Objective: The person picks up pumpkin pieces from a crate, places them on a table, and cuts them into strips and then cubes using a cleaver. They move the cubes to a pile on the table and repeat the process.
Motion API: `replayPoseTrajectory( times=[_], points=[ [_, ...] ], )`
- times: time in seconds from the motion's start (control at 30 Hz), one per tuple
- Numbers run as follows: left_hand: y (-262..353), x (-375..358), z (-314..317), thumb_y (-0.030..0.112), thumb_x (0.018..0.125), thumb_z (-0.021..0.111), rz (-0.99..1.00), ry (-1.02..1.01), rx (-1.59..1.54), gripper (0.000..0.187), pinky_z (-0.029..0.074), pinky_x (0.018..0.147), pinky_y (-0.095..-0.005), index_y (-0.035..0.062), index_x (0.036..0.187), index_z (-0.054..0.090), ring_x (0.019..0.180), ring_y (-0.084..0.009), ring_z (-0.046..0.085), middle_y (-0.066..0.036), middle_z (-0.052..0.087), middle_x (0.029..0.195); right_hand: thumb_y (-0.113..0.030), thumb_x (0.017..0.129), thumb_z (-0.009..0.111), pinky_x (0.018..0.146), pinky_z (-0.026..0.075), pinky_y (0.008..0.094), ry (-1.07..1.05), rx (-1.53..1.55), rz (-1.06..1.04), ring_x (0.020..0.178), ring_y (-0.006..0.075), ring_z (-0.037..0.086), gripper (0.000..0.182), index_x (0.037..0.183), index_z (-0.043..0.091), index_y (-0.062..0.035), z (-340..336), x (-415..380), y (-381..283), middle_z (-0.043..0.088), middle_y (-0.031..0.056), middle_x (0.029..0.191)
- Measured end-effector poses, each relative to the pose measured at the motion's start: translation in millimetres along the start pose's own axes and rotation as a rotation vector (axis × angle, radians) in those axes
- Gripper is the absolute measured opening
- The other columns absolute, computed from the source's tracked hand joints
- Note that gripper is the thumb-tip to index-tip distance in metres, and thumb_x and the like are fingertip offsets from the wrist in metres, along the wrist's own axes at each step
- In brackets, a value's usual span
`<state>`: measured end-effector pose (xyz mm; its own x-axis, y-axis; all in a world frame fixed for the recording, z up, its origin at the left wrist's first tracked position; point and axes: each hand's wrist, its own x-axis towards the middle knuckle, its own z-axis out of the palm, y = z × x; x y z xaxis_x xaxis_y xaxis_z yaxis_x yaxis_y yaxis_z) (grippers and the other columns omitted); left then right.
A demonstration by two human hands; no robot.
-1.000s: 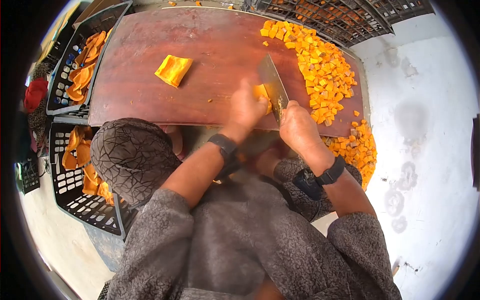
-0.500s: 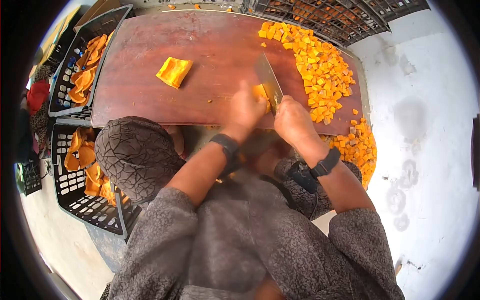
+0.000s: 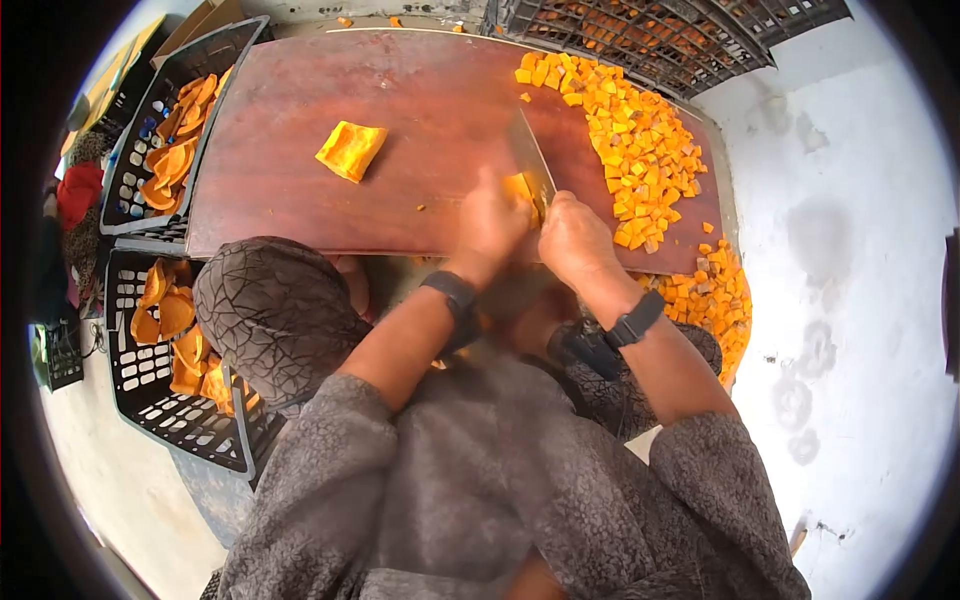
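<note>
With my right hand [image 3: 577, 238] I grip the handle of a cleaver [image 3: 532, 155], its broad blade angled away from me over the board. My left hand [image 3: 492, 224] is closed on a piece of orange pumpkin [image 3: 517, 187], right beside the blade. Fingers of the left hand are slightly blurred and partly cover the piece. Farther left on the reddish-brown board [image 3: 270, 150] lies a larger pumpkin slab [image 3: 351, 150]. Right of the blade spreads a heap of pumpkin cubes [image 3: 640, 150].
More cubes [image 3: 715, 295] are piled below the board's right end. Two black crates [image 3: 180, 410] with curved pumpkin pieces stand at left. Another dark crate [image 3: 640, 40] is at the back right. A white wall [image 3: 820, 250] borders the right side.
My right hand and the cleaver have shifted slightly left, closer to my left hand. The left hand still holds the pumpkin piece in nearly the same spot.
</note>
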<state>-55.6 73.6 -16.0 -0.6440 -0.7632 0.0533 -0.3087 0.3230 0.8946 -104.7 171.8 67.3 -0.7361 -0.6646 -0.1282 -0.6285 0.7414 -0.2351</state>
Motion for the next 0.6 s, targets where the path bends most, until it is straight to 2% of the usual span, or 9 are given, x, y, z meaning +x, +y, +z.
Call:
replayPoseTrajectory(
  times=[0.23,0.33,0.43,0.5,0.6],
  points=[
    [1.8,-1.2,1.1,0.018,0.077,0.066,-0.010,-0.045,0.034,0.035,0.051,0.073,-0.0480,-0.0009,0.102,0.049,0.081,-0.0455,0.063,-0.029,0.064,0.082,-0.007,0.085,0.053,0.075,0.052,0.0500,-0.003,-0.022,0.019,0.083,0.0424,0.065,0.012,0.091,0.054,0.0024,13.4,-5.1,4.5,0.065,0.0260,0.081],
    [0.3,-4.8,-0.7,0.018,0.079,0.065,0.011,-0.018,0.009,0.034,0.051,0.073,-0.0486,-0.0010,0.102,0.049,0.081,-0.0453,0.063,-0.029,0.064,0.082,-0.010,0.085,0.053,0.075,0.052,0.0497,0.090,0.002,-0.021,0.081,0.0415,0.066,0.014,0.092,0.054,0.0022,19.2,13.1,1.2,0.066,0.0246,0.079],
    [-2.8,-3.2,-2.7,0.018,0.080,0.065,0.023,0.005,-0.034,0.034,0.051,0.072,-0.0488,-0.0013,0.103,0.049,0.080,-0.0452,0.063,-0.029,0.064,0.081,-0.013,0.086,0.053,0.074,0.053,0.0494,0.053,-0.042,-0.052,0.079,0.0410,0.066,0.016,0.093,0.054,0.0009,18.8,16.6,6.2,0.066,0.0232,0.076],
    [-6.8,-6.6,-2.4,0.018,0.080,0.065,0.020,-0.005,-0.051,0.033,0.051,0.071,-0.0488,-0.0014,0.103,0.049,0.079,-0.0452,0.063,-0.028,0.064,0.081,-0.016,0.086,0.054,0.072,0.052,0.0497,0.129,-0.070,-0.020,0.076,0.0414,0.066,0.016,0.090,0.056,-0.0006,22.4,19.6,17.1,0.066,0.0226,0.074],
    [-14.5,-4.8,-1.1,0.016,0.080,0.064,0.072,-0.014,-0.066,0.031,0.050,0.071,-0.0486,-0.0011,0.102,0.052,0.079,-0.0442,0.063,-0.026,0.064,0.080,-0.017,0.087,0.053,0.070,0.051,0.0500,0.121,0.020,-0.031,0.075,0.0420,0.065,0.017,0.087,0.057,-0.0011,10.5,20.5,36.0,0.065,0.0230,0.076]
  ],
)
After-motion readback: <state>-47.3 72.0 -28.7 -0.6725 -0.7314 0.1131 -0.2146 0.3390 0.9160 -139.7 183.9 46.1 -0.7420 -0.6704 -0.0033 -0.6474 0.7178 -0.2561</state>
